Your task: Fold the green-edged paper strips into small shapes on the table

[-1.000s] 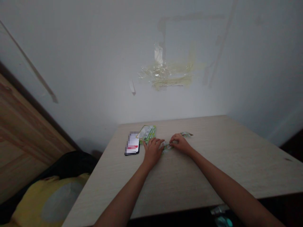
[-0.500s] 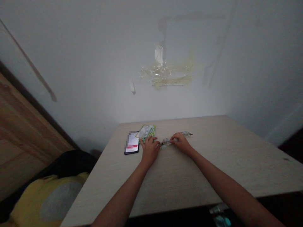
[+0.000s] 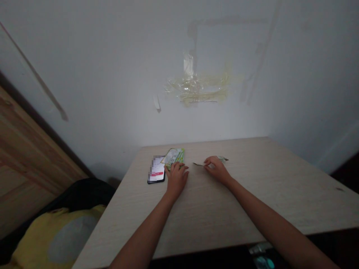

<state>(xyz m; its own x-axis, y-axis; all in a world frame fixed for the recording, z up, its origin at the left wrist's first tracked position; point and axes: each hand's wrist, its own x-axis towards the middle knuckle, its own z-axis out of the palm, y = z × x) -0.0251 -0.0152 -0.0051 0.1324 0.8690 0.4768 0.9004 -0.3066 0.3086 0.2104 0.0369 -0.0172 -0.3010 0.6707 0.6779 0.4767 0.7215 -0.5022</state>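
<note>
My left hand [image 3: 177,178] rests at the near edge of some green-and-white printed packets [image 3: 174,154], its fingers spread and apparently holding nothing. A phone [image 3: 157,172] with a lit screen lies to its left, partly under the packets. Across a small gap, my right hand [image 3: 218,170] pinches a thin, flat piece [image 3: 198,164] that points left from the fingertips; it looks like a small wrapper seen edge-on. Just behind the right hand lies another small printed packet [image 3: 223,158], partly hidden by the hand.
The light wooden table [image 3: 241,209] meets a wall with peeling clear tape [image 3: 196,87]. At lower left are a yellow and grey soft item [image 3: 61,235] and a wooden panel [image 3: 22,160]. Something shiny with a teal patch [image 3: 263,257] sits below the table's front edge.
The crinkled, shiny piece stretched between both hands has left my left fingers. It now shows as a thin edge at my right fingertips. My left hand has shifted slightly left.
</note>
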